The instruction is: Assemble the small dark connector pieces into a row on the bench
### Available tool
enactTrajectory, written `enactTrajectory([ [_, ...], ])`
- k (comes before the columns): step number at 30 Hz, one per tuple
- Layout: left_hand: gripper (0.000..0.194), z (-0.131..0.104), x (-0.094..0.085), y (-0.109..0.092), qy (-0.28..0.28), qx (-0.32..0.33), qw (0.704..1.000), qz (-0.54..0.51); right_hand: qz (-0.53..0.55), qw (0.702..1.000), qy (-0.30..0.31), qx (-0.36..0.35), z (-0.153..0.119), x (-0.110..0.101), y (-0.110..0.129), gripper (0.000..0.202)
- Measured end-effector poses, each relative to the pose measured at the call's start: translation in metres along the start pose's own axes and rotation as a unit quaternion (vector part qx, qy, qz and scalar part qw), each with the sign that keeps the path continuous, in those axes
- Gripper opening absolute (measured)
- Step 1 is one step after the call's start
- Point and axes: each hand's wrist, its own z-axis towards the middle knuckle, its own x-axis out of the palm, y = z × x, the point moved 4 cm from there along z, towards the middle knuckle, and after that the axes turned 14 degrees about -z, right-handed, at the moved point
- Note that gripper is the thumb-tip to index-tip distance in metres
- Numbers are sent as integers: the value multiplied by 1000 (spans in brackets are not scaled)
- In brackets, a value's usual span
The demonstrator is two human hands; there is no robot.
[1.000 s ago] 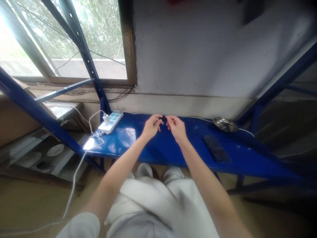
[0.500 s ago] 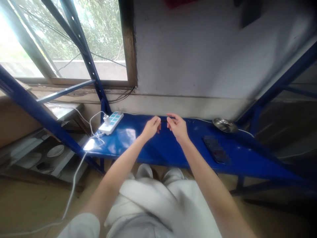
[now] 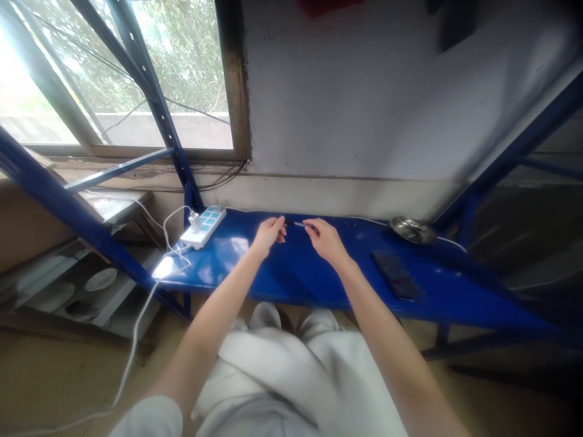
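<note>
Above the blue table (image 3: 291, 273), a thin pen-like object (image 3: 298, 224), dark at its left part and lighter toward the right, spans the gap between my hands. My left hand (image 3: 269, 235) pinches its dark left end between thumb and fingers. The right end sits in the closed fingertips of my right hand (image 3: 324, 239). Several tiny dark pieces (image 3: 352, 223) lie on the table behind and to the right of my right hand; they are too small to make out.
A white power strip (image 3: 204, 227) with a plugged-in charger and cable stands at the table's left. On the right are a shiny metal dish (image 3: 412, 230) and a dark phone-like slab (image 3: 395, 274). Blue frame posts rise on both sides, before a wall and window.
My left hand has moved a little to the left, and the gap between the hands is wider. More of the thin object now shows, including its lighter part. My right hand's fingers have drawn in.
</note>
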Motion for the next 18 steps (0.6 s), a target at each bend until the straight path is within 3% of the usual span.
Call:
enactTrajectory([
  [11, 26, -6, -1, -5, -28, 40, 999, 2, -29, 999, 27, 7, -1, 9, -11, 17],
  [15, 25, -5, -9, -8, -74, 59, 995, 0, 22, 997, 40, 61, -2, 6, -13, 16],
  [18, 22, -6, -5, -5, -38, 36, 998, 24, 87, 992, 29, 92, 0, 8, -10, 19],
])
